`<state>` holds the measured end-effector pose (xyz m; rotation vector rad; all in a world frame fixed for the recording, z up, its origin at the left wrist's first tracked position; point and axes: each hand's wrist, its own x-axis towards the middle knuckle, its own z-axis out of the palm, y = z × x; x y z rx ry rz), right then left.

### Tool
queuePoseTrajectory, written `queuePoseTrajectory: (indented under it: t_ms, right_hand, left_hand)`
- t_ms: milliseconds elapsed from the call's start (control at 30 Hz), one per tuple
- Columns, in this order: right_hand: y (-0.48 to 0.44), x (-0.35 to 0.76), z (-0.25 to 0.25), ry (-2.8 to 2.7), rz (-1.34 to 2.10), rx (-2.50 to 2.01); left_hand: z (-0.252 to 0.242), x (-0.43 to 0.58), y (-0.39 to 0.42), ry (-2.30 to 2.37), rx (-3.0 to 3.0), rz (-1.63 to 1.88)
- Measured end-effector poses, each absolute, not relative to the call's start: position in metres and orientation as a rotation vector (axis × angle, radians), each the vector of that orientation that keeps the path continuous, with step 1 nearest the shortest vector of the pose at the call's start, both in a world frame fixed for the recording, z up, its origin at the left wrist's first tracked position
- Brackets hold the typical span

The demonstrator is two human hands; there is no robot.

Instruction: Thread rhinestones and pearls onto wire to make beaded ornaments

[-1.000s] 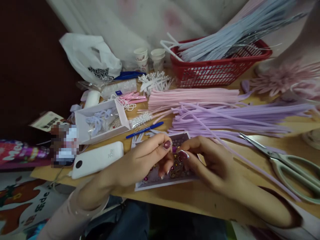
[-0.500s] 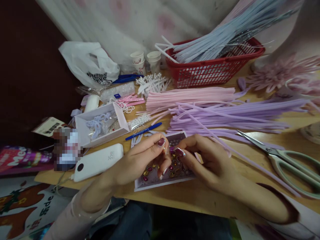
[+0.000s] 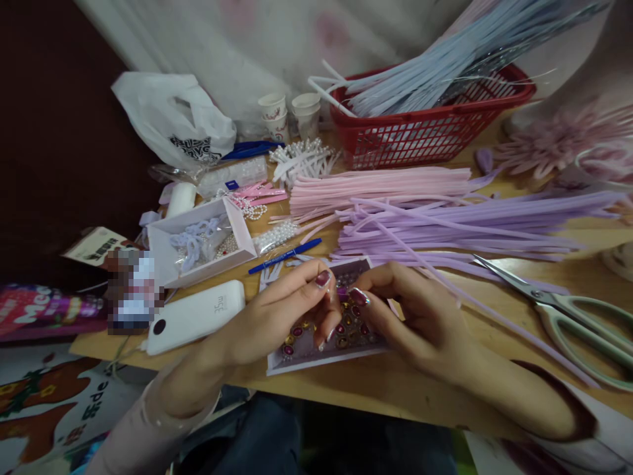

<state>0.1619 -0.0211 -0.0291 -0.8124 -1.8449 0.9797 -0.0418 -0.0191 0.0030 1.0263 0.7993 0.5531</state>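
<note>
Craft workspace; gems (image 3: 297, 331); scissors (image 3: 542, 298)

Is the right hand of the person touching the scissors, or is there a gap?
Apart. The head view plainly shows wooden tabletop and a purple strip between the right hand and the scissors.

It's dim in here, the light soft and greyish. Far beyond the left hand (image 3: 277, 323), the brown surface (image 3: 49, 132) sinks almost to black, and deep shadow sits below both hands. A pale sheen lies on the tabletop (image 3: 395, 382) beside the right hand (image 3: 425, 316). Fine detail is soft; blocky pixels cover a patch left of the hands; outer edges stretch.
</note>
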Motion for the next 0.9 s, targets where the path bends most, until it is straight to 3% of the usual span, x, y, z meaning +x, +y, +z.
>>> queuePoseTrajectory:
  t_ms: [900]
  right_hand:
    - [-0.0235,0.1614,-0.0302,-1.772,1.101,-0.853]
  left_hand:
    - [0.0019,-0.04,-0.0201,0.778,0.994,0.563]
